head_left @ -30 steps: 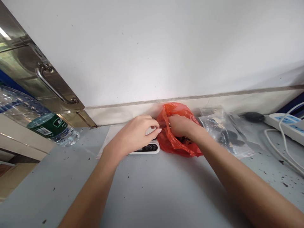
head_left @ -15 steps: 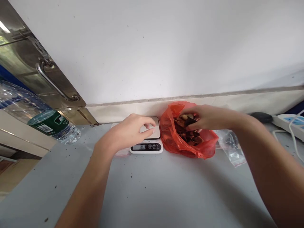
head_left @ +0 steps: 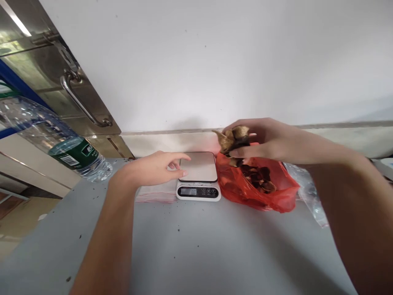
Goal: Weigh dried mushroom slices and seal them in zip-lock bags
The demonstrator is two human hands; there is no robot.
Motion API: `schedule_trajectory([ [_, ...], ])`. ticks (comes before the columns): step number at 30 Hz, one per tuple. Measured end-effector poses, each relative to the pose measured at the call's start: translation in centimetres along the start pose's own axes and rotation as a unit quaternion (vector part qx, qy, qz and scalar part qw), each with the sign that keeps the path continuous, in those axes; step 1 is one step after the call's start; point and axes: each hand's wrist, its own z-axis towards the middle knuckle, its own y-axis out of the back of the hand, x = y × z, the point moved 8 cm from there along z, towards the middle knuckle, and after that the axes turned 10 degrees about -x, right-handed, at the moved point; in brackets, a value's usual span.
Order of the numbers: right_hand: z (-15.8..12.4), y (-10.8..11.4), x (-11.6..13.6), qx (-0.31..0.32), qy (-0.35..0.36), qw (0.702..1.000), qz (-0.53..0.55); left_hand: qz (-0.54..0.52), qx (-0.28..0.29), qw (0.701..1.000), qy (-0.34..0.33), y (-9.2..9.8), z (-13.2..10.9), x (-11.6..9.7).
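Observation:
My right hand point(head_left: 260, 141) is closed around several dried brown pieces point(head_left: 235, 139), curled and peel-like, some tan and some dark. It is raised over the left part of a red plastic bag point(head_left: 276, 200), where more dark dried pieces point(head_left: 259, 178) lie inside. Left of the bag sits a white digital kitchen scale point(head_left: 199, 168), its plate bare and its display point(head_left: 188, 191) apparently showing zero. At the scale's left edge hovers my left hand point(head_left: 156, 168), thumb and fingers apart with nothing between them.
Under my left hand lies a stack of clear zip bags point(head_left: 156, 196). Another clear plastic bag point(head_left: 311, 196) is right of the red one. A large water bottle point(head_left: 76, 153) stands at the left, near a metal door handle point(head_left: 82, 104). Dark crumbs dot the grey table point(head_left: 190, 262) before the white wall.
My right hand has lifted out of the red bag with dried pieces in its grip, moving up and left. My left hand has drawn back left, uncovering the scale's plate. The camera view has shifted slightly.

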Motion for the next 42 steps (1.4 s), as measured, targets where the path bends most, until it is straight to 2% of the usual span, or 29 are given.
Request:
schedule_trajectory([
  [2,1.0,-2.1,1.4,0.014,0.003,1.000,-0.014,0.005,0.004,1.000,0.021,0.3,-0.1,1.2],
  [5,2.7,-5.6,2.0,0.051,0.004,0.996,-0.068,0.013,0.005,0.999,0.045,0.2,0.2,3.0],
  [9,4.0,-8.9,0.5,0.073,-0.033,0.978,-0.194,0.021,0.020,0.999,0.039,-0.9,1.0,4.2],
  [13,3.8,-10.6,-0.2,0.114,-0.057,0.972,-0.198,0.011,0.028,0.999,0.040,-1.7,1.6,4.4],
  [17,3.8,-10.4,-0.6,0.114,-0.058,0.975,-0.181,0.002,0.041,0.998,0.041,-2.5,2.1,4.0],
  [24,3.8,-8.5,-1.9,0.104,-0.057,0.976,-0.180,0.001,0.034,0.999,-0.006,-3.2,2.8,2.8],
  [37,4.3,-7.2,-2.2,0.045,-0.009,0.985,-0.166,-0.019,0.012,1.000,-0.020,-2.7,3.1,2.0],
  [42,4.6,-6.8,-2.5,0.005,-0.003,0.994,-0.110,-0.022,0.010,1.000,-0.019,-2.6,2.8,2.0],
])
